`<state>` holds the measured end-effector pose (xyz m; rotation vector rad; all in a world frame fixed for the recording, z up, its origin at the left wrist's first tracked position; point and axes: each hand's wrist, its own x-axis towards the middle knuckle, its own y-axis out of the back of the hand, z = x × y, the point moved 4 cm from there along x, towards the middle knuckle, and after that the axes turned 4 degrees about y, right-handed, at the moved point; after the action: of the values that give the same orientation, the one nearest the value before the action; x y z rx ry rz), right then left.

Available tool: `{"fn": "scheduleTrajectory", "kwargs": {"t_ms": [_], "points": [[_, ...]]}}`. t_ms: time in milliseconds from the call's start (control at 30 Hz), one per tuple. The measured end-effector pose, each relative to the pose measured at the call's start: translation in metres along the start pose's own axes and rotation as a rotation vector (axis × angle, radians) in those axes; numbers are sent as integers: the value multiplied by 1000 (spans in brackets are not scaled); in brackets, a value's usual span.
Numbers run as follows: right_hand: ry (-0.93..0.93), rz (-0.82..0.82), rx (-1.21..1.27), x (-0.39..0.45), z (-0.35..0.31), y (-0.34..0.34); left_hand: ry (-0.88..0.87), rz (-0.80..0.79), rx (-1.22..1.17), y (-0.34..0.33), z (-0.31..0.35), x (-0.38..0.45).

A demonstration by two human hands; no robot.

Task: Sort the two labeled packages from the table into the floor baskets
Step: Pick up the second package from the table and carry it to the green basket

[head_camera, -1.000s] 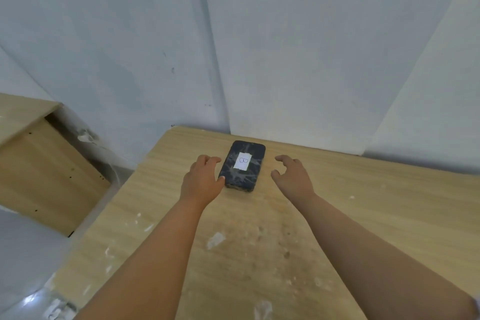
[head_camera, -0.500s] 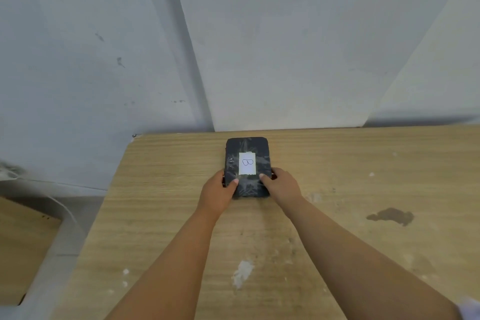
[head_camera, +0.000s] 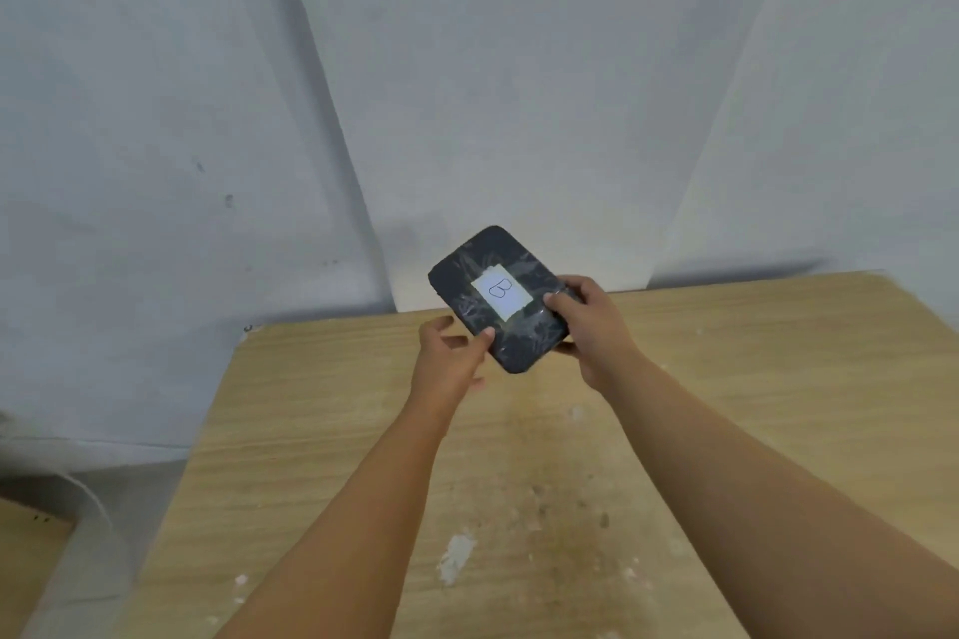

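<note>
One flat black plastic-wrapped package (head_camera: 521, 348) labelled "B" hangs above the pale wooden desk (head_camera: 752, 379), clamped in my right hand (head_camera: 591, 327). Beside it, my left hand (head_camera: 446, 358) is loose, thumb touching its edge. The basket drop is not yet done, I judge; baskets and second package are out of view.

Pale grey-white walls (head_camera: 155, 68) meet behind a paint-spattered wooden table (head_camera: 337, 431); second wooden surface (head_camera: 26, 560) lower left.

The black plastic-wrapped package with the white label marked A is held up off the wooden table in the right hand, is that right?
Not quite. The white label on the black plastic-wrapped package reads B, not A, as the head view shows. The rest holds: the right hand grips it above the wooden table.
</note>
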<state>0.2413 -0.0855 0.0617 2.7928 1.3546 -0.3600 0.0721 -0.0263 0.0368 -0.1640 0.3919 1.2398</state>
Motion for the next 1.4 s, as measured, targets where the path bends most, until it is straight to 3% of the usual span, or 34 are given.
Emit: {"fn": "scheduleTrajectory", "kwargs": {"t_ms": [200, 400, 667, 1000, 1400], "points": [[137, -106, -48, -26, -93, 36, -217, 62, -122, 4, 88, -31], [213, -226, -121, -49, -137, 49, -335, -74, -77, -10, 125, -67], [288, -104, 11, -66, -153, 64, -400, -65, -161, -21, 133, -93], [218, 3, 30, -86, -126, 93, -353, -63, -198, -51, 123, -93], [142, 362, 96, -124, -62, 243, -167, -400, -9, -184, 65, -120]]}}
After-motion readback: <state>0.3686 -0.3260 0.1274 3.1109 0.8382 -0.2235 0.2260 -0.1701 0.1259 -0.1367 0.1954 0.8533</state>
